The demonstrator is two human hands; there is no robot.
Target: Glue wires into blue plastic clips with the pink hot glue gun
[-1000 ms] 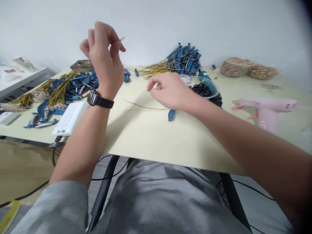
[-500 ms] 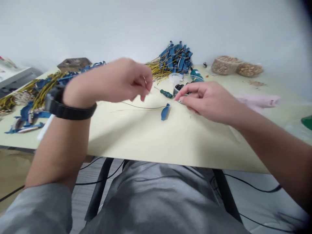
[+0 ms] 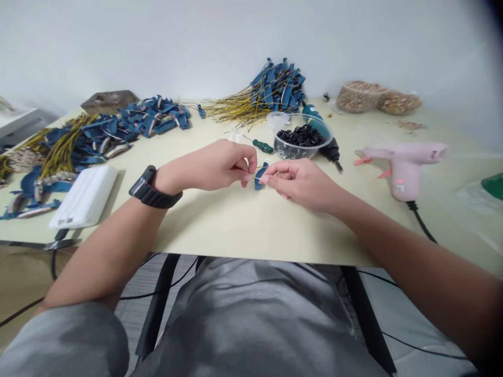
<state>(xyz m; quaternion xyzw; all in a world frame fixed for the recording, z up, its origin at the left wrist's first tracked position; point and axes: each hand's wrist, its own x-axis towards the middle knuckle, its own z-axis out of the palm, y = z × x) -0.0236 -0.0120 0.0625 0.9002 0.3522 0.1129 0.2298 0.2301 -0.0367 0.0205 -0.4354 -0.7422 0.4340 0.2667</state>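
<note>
My left hand (image 3: 231, 166) is closed in a pinch on a thin yellowish wire (image 3: 255, 178), just above the table. From the other side, my right hand (image 3: 298, 181) pinches the wire's end between thumb and forefinger; anything smaller in those fingertips is hidden. Right behind the fingertips lies a blue leaf-shaped piece (image 3: 259, 183), partly covered by my right hand. Beyond the hands stands a clear round tub (image 3: 291, 153) of small glossy black pieces (image 3: 301, 136). A green-handled screwdriver (image 3: 262, 146) rests to the left of the tub.
Blue pieces on yellow wires (image 3: 277, 86) are heaped at the back, with more piles (image 3: 153, 118) at left. A white power bank (image 3: 84, 196) lies left. At right are a pink glue gun (image 3: 404, 162) and containers of brown bits (image 3: 359, 97). A teal rotary tool (image 3: 332, 152) lies behind the tub.
My right hand has drawn back from the tub, toward me. My left hand has come lower and nearer to it, and the fingertips now meet at the wire.
</note>
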